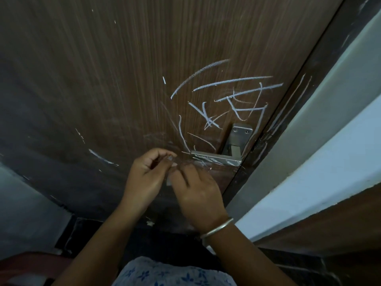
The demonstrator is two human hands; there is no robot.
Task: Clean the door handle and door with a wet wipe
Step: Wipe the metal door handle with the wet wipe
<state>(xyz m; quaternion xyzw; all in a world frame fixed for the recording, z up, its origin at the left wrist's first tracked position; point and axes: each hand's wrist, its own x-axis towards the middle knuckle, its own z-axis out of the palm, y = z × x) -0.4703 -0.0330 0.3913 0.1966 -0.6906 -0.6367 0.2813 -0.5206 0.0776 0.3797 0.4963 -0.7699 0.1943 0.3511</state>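
A dark brown wooden door [123, 79] fills the view, with white chalk scribbles [226, 100] above its metal lever handle [216, 158]. The handle also carries white marks. Just below and left of the handle, my left hand [144, 176] and my right hand [198, 190] meet, both pinching a small pale piece, apparently a wet wipe [170, 178]. Most of the wipe is hidden between my fingers and blurred. A metal bangle sits on my right wrist.
The door frame [288, 141] and a pale wall [329, 141] run along the right. A grey wall lies at lower left. Dark floor shows below the door, and my blue-flowered clothing is at the bottom edge.
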